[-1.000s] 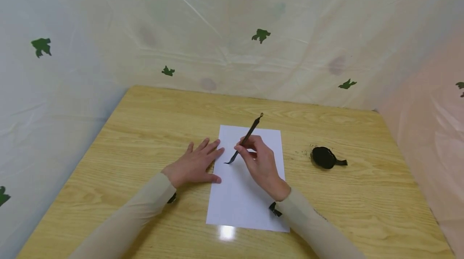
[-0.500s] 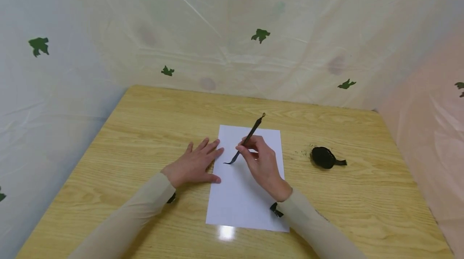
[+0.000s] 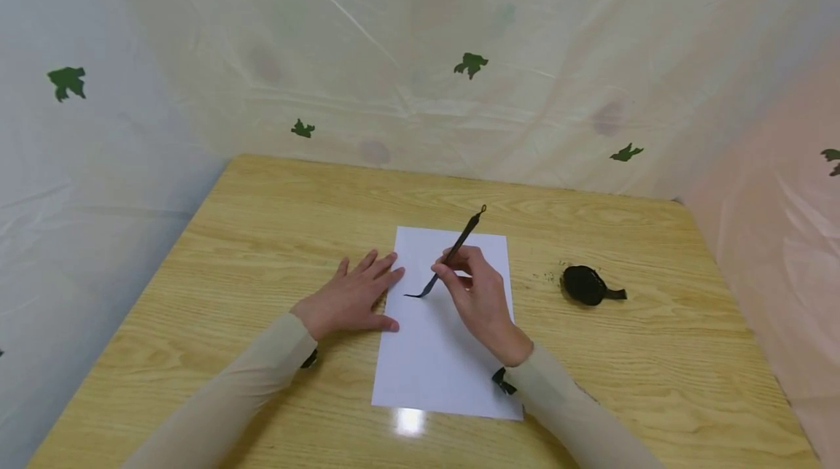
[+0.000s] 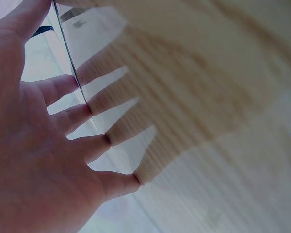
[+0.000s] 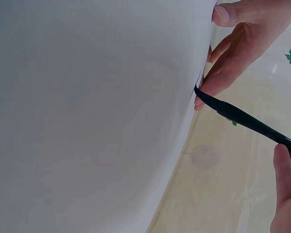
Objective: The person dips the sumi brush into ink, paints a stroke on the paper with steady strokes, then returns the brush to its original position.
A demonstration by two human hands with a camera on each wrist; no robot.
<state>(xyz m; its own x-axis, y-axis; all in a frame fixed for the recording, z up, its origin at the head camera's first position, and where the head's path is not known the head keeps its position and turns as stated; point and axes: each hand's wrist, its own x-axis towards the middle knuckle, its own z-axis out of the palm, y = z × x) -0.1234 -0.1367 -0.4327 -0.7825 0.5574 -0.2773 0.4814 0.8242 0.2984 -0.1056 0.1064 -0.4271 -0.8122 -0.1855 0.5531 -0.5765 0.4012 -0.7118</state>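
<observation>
My right hand (image 3: 482, 297) pinches a black ink brush (image 3: 461, 238) by its handle, thumb and fingers together. The brush leans up to the right, and its bristle tip meets a sheet of white paper (image 3: 420, 367) at the right end of a short thin black stroke (image 3: 410, 295). Fingers spread, my left hand (image 3: 351, 297) lies flat at the paper's left edge, with the thumb and index fingertip over the sheet. In the left wrist view the fingertips of the left hand (image 4: 48, 131) touch the wood surface. The right wrist view shows the dark brush (image 5: 247, 119) against the paper.
To the right of the paper sits a small round black ink dish (image 3: 584, 285) with a stubby handle, dark specks beside it. The wooden table (image 3: 656, 374) meets a pale hanging sheet (image 3: 367, 53) with green bird shapes behind it.
My right hand and the brush have slid slightly to the right, and the black stroke behind the tip has grown longer. The left hand stays in place.
</observation>
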